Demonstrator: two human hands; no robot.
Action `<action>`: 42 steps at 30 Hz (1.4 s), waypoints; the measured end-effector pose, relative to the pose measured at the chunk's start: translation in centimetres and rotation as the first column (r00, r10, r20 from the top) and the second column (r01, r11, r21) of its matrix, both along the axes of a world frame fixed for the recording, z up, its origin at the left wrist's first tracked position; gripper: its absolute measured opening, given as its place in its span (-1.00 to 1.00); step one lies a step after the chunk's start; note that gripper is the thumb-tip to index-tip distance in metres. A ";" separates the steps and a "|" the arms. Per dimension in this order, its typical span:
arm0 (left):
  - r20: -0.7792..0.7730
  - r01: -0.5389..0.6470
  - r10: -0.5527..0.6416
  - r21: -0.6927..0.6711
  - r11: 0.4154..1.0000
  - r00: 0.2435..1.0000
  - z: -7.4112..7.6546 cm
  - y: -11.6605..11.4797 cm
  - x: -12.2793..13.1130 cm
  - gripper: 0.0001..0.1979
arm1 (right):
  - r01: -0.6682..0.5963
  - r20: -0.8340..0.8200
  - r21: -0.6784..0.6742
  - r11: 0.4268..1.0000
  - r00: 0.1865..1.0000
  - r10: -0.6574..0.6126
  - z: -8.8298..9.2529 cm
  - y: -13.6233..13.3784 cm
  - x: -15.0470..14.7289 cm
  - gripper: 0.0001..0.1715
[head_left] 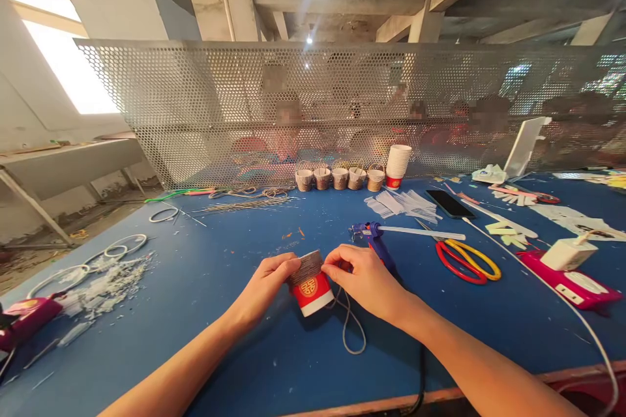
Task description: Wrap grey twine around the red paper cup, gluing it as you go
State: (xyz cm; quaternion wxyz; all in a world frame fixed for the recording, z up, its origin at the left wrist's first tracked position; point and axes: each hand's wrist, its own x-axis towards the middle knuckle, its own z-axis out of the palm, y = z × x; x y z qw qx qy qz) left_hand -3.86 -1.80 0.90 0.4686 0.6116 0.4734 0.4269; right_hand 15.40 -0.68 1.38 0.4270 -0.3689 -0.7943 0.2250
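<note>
A red and white paper cup (pixel 313 294) with a gold emblem is tilted above the blue table, its upper part wound with grey cord (pixel 309 267). My left hand (pixel 274 277) grips the cup from the left, thumb on the wound cord. At the cup's right side, the fingers of my right hand (pixel 359 273) pinch the cord close to the wrapping. A loose loop of the cord (pixel 353 333) hangs down below my right hand. Just beyond that hand lies a blue glue gun (pixel 372 234) with a white glue stick in its back.
Several small wrapped baskets (pixel 340 178) and a stack of paper cups (pixel 399 166) line the perforated metal screen (pixel 244 91). Scissors (pixel 467 262), a phone (pixel 450 204) and a pink power strip (pixel 570 280) lie right. White scraps (pixel 107 283) cover the left side.
</note>
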 end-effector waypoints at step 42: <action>-0.150 0.079 -0.075 0.017 0.997 0.986 0.5 -0.4 0.9 -0.78 | 0.057 0.338 0.294 0.954 0.928 -0.159 -0.7 -0.4 0.0 -0.84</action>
